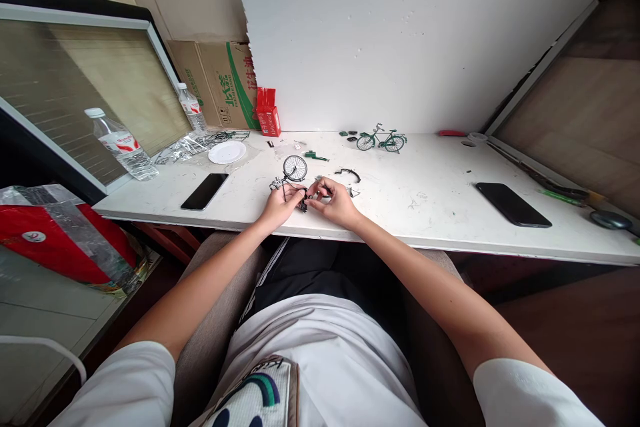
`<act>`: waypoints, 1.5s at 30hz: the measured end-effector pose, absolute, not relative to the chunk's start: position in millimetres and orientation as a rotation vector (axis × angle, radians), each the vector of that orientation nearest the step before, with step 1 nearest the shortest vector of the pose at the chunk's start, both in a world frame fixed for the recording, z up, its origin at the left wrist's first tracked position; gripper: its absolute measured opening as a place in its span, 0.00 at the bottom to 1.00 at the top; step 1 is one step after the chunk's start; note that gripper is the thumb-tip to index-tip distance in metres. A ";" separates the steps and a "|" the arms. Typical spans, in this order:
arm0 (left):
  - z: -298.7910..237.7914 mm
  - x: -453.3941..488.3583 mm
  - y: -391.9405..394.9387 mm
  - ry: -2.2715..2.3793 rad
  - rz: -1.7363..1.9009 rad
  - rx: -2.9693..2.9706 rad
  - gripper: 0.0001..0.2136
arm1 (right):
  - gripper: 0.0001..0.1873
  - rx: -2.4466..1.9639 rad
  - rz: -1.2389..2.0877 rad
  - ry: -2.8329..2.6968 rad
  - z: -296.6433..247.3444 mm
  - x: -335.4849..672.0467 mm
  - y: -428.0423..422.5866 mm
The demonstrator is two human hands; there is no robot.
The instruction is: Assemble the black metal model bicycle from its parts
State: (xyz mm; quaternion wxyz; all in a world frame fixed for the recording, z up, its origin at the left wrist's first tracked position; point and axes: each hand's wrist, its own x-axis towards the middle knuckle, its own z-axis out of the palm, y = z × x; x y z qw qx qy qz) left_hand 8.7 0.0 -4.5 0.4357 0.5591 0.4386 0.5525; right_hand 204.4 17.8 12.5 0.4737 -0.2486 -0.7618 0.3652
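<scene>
By the table (425, 213)'s near edge, two hands work one black model bicycle (295, 168): the left hand (283, 207) grips it, the right hand (337, 203) pinches its small parts. One wheel shows at eleven o'clock. One green bicycle (381, 141) stands toward two; two phones (513, 204) lie at nine and three, two bottles (123, 145) near ten.
</scene>
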 end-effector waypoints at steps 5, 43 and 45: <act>-2.4 9.3 -0.8 1.111 1.376 1.368 0.20 | 0.24 -0.632 0.852 -1.852 12.6 204.3 17.7; -2.4 8.8 -2.5 1.079 1.348 1.325 0.23 | 0.19 -1.178 0.537 -1.896 22.9 312.8 101.5; -2.2 8.7 -2.5 1.078 1.344 1.329 0.24 | 0.18 -1.164 0.588 -1.984 21.5 312.4 98.2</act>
